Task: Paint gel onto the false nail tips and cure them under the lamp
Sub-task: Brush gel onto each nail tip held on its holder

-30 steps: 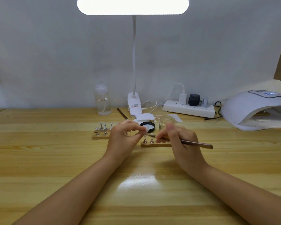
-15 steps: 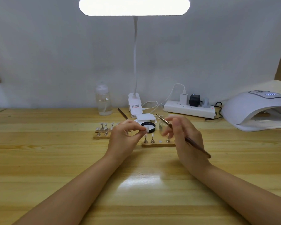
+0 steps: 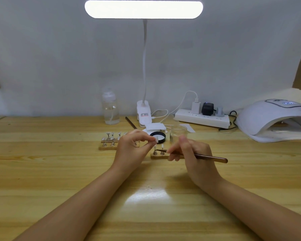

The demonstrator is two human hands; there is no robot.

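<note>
Wooden table (image 3: 42, 171) runs under a white wall, and from the head view I see a lit desk lamp (image 3: 143, 9) overhead, a clear bottle (image 3: 110, 108), a power strip (image 3: 202, 118) and the white curing lamp (image 3: 274, 119) far right. A black-rimmed jar lid (image 3: 159, 136) and a glass jar (image 3: 177, 132) stand behind my hands. My left hand (image 3: 132, 150) pinches a false nail tip (image 3: 155, 140) between thumb and fingertips, hiding part of the left wooden holder (image 3: 108, 145). My right hand (image 3: 193, 157) grips the brush (image 3: 207, 156) pen-style, bristles just below the tip, over the right wooden holder (image 3: 159, 154). Half a second ago the brush pointed up toward the jar; now it lies nearly level
</note>
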